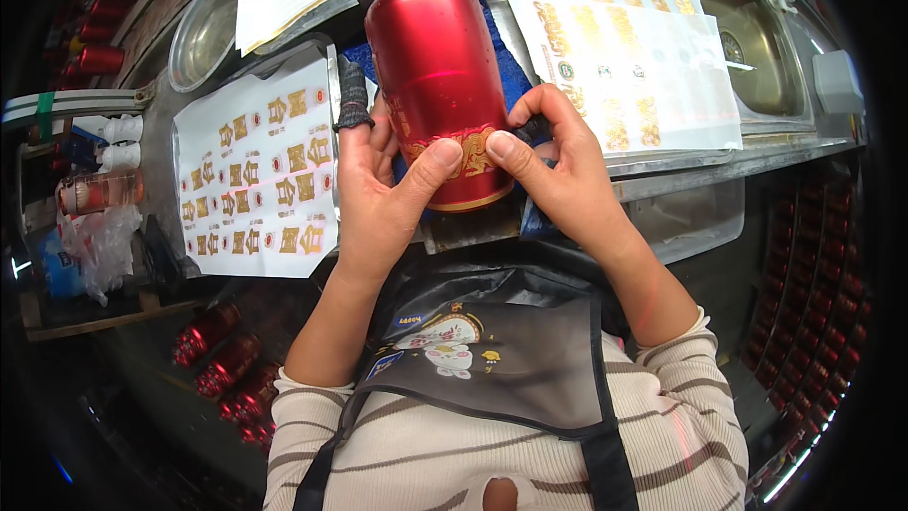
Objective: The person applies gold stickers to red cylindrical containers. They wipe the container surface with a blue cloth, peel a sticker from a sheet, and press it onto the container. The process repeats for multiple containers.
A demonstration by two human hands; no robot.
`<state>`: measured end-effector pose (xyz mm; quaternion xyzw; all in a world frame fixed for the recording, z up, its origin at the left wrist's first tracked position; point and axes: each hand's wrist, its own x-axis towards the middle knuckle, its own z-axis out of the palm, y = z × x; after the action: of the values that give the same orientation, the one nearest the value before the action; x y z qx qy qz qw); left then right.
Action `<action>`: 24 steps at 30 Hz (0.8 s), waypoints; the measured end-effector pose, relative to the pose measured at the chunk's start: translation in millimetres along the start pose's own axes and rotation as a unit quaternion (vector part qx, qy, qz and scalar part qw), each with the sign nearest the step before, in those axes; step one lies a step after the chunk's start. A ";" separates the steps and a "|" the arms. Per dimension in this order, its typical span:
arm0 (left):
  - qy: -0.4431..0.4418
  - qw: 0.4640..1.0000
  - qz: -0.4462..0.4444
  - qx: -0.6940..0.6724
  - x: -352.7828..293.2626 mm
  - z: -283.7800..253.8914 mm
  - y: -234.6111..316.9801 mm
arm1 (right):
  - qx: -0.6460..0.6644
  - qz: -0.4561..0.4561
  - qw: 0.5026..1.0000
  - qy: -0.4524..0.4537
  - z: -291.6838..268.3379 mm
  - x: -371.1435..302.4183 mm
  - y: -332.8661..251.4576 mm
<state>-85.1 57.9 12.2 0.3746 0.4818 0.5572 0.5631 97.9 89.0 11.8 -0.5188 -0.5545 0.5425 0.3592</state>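
Left hand (383, 187) and right hand (550, 163) grasp a metallic-red cylindrical bottle (430, 47), gold patterned band (475, 153) apparently applied, further gold motifs (251, 173) still on white paper sheet (201, 137).

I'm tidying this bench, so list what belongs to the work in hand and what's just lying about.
Likely in the work:
red bottle, held by left hand and right hand
left printed sheet
right printed sheet
blue cloth

Apparently lying about:
crumpled plastic bag
white plastic object
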 end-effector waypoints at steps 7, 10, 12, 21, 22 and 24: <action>-0.005 0.999 0.020 0.036 -1.0 -1.0 -4.4 | 0.000 0.008 1.000 -0.024 -2.7 -4.0 -5.6; -0.011 0.999 0.019 0.043 0.5 -2.3 -5.6 | 0.023 0.011 0.999 -0.020 -2.0 -3.2 -1.7; -0.014 0.997 0.040 0.057 1.3 -5.6 -9.0 | 0.026 0.012 0.999 -0.020 -1.6 -2.7 -3.9; -0.026 0.944 0.089 0.317 -7.5 -27.3 -28.9 | 0.161 -0.005 0.984 0.082 -0.1 -12.9 -37.0; -0.023 0.937 0.110 0.330 -7.8 -22.6 -29.8 | 0.102 -0.041 0.990 0.092 15.0 -19.4 -50.6; -0.013 0.906 0.161 0.392 -11.5 -24.0 -32.5 | -0.085 -0.258 0.961 0.053 35.1 -21.5 -53.1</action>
<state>-98.5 40.6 -23.6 0.6449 0.5872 0.4013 0.2799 58.6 67.0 61.7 -0.4147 -0.6939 0.3540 0.4703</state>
